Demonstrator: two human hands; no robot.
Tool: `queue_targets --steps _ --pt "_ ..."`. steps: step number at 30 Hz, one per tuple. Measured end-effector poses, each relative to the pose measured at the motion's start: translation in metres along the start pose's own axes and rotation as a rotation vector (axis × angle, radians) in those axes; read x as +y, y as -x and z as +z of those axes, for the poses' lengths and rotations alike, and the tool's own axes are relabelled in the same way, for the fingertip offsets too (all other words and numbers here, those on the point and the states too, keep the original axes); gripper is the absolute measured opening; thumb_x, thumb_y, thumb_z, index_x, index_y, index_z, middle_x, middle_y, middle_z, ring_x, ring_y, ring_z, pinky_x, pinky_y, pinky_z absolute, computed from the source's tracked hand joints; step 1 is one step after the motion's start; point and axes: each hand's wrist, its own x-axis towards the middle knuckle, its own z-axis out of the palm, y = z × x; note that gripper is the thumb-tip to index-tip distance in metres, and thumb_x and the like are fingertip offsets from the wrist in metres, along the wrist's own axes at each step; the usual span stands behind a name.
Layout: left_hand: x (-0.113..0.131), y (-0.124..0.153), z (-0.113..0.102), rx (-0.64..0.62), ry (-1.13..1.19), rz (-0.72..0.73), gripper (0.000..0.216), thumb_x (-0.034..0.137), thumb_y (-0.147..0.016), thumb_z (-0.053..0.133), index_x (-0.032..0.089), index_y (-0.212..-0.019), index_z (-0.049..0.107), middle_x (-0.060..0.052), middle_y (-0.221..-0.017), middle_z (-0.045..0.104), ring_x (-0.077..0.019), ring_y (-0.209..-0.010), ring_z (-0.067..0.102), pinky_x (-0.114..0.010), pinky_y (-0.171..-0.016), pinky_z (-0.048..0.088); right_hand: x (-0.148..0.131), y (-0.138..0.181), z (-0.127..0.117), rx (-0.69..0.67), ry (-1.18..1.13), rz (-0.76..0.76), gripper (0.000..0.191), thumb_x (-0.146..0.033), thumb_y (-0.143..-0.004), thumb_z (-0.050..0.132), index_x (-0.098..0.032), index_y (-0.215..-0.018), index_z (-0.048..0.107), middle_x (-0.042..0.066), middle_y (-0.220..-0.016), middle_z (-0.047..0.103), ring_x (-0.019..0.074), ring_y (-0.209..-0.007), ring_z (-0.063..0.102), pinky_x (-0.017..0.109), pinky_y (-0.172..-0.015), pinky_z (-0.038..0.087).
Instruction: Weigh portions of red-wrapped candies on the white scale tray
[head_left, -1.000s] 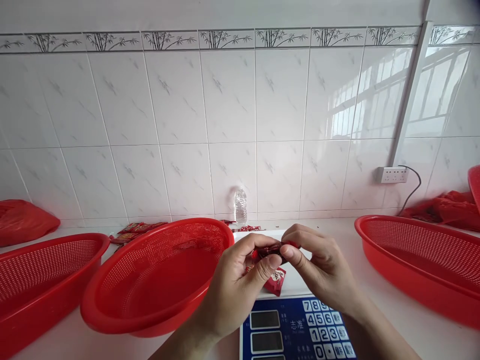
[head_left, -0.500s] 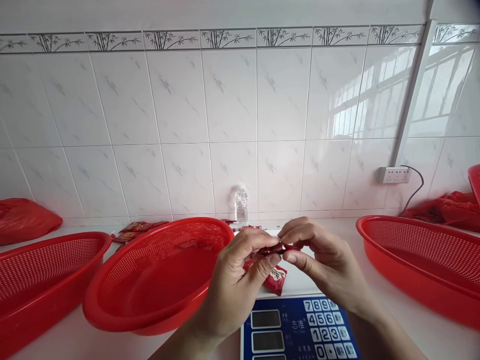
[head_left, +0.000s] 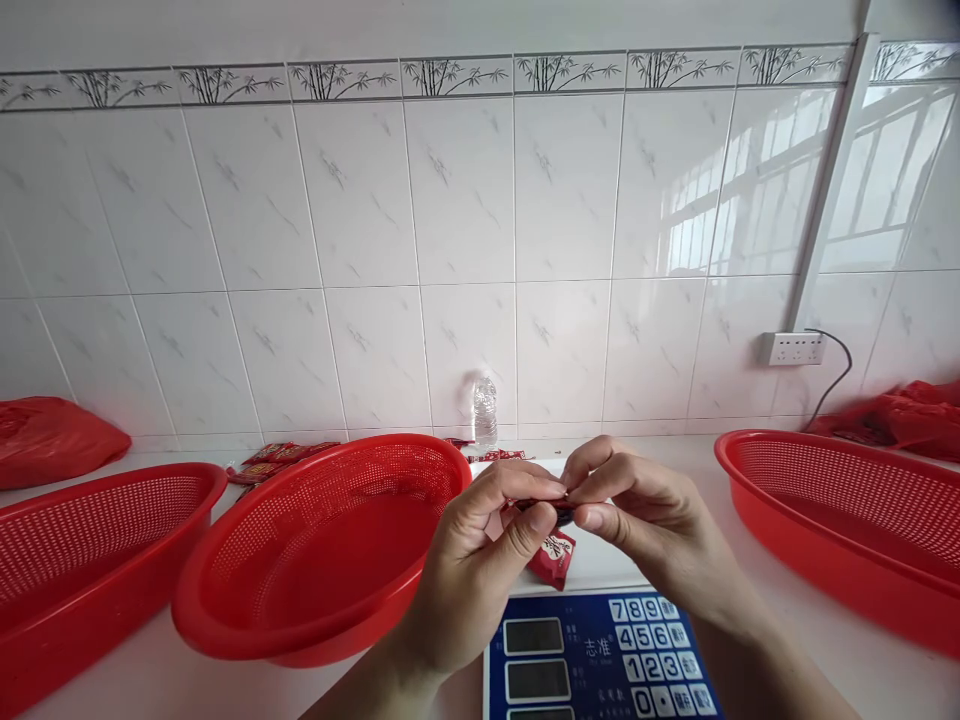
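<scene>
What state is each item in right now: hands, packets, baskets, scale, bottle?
Left hand: pinching small red packet
Right hand: pinching same packet
Second packet: lying on scale
Middle basket: tilted, looks empty
Water bottle: upright by wall

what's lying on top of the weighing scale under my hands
A red sachet lies on the white pan of the scale, partly covered by the left hand and right hand, which pinch a small dark red packet above it. Anything more beneath the hands is hidden.
</scene>
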Motion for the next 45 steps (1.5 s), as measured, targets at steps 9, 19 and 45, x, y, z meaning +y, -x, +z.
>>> queue_targets --steps 9,19,45 --pt "-0.006 0.001 -0.001 0.077 0.094 -0.084 0.015 0.028 -0.092 0.058 0.025 -0.096 0.072 -0.003 -0.099 0.068 -0.0178 -0.097 0.06 -0.031 -0.087 0.049 0.0 -0.002 0.002 0.026 0.027 0.012 0.007 -0.021 -0.087 0.064 -0.024 -0.081 0.066 0.001 -0.087 0.061 0.0123 -0.08 0.059 0.029 -0.073 0.051" --pt "-0.011 -0.004 -0.005 0.068 0.143 -0.234 0.025 0.035 -0.095 0.052 0.018 -0.102 0.069 -0.009 -0.098 0.07 -0.0215 -0.092 0.064 -0.033 -0.077 0.053 0.008 -0.006 0.001 0.069 -0.055 0.185 0.018 -0.034 -0.089 0.061 -0.02 -0.078 0.061 0.0 -0.075 0.06 0.0107 -0.067 0.056 0.024 -0.059 0.048" --pt "-0.013 -0.006 -0.003 -0.196 0.116 -0.431 0.026 0.039 -0.088 0.062 0.014 -0.094 0.061 -0.002 -0.072 0.059 -0.0122 -0.065 0.057 -0.026 -0.063 0.051 0.004 -0.008 0.002 0.106 0.246 0.186 0.04 -0.048 -0.091 0.053 -0.021 -0.062 0.054 -0.002 -0.053 0.056 0.0097 -0.05 0.053 0.022 -0.046 0.042"
